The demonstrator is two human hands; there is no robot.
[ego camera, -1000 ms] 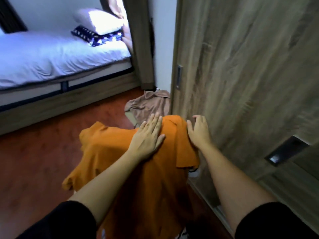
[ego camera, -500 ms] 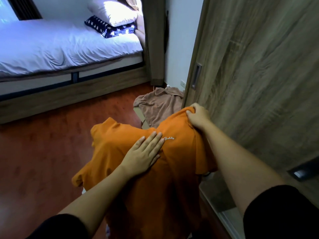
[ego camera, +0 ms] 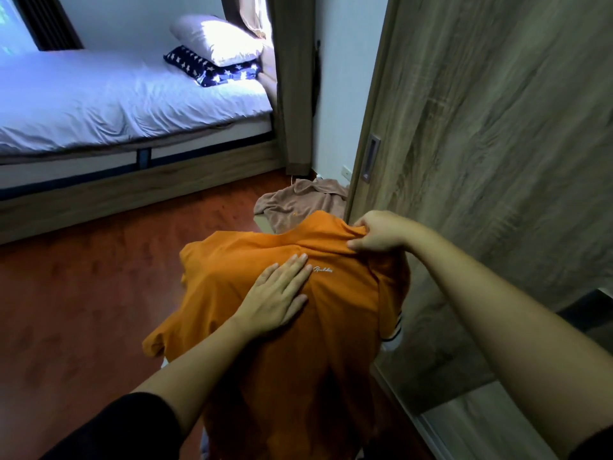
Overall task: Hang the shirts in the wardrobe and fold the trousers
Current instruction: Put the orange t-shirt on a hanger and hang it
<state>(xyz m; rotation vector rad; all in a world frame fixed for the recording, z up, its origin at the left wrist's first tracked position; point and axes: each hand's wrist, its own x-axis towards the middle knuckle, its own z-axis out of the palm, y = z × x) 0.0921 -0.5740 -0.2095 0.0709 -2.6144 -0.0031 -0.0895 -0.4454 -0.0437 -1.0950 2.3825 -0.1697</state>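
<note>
Head view: one orange shirt (ego camera: 331, 313), small white script, beside the wardrobe door (ego camera: 481, 161). Your left hand (ego camera: 278, 293) lies flat, fingers spread; right hand (ego camera: 378, 232) fingers pinch its collar. One beige garment (ego camera: 298, 204) beyond.

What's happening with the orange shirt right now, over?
Left hand flat on orange shirt. Right hand pinching its top edge. Not hung yet. Wardrobe door close on the right.

Two hands (ego camera: 278, 293), one orange shirt (ego camera: 331, 327), one beige garment (ego camera: 298, 204), two pillows (ego camera: 215, 38), one bed (ego camera: 116, 101)
</note>
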